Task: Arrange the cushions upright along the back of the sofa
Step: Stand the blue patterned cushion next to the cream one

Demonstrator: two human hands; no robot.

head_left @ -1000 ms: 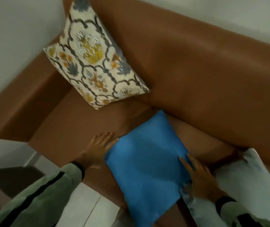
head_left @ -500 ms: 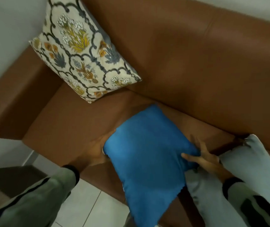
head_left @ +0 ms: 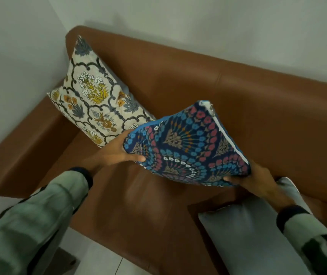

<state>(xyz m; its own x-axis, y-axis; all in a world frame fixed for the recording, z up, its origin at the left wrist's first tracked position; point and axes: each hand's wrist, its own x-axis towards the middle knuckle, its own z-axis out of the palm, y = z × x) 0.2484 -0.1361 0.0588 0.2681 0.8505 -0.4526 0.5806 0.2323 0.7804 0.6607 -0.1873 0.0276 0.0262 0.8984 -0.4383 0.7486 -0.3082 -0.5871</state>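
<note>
A blue cushion [head_left: 188,143] with a red and blue flower pattern hangs in the air above the seat of the brown sofa [head_left: 257,108], patterned side toward me. My left hand [head_left: 117,151] grips its left edge and my right hand [head_left: 252,179] grips its lower right corner. A cream cushion [head_left: 97,100] with yellow and grey flowers leans upright in the sofa's left corner against the backrest. A pale grey cushion [head_left: 244,235] lies flat on the seat at the lower right, partly under my right sleeve.
The sofa's left armrest [head_left: 30,145] runs along the grey wall [head_left: 20,46]. White floor tiles [head_left: 103,261] show below the seat's front edge.
The blue cushion lay flat on the seat with its plain side up; both hands have lifted it and turned it so the patterned side faces me. The view has tilted upward.
</note>
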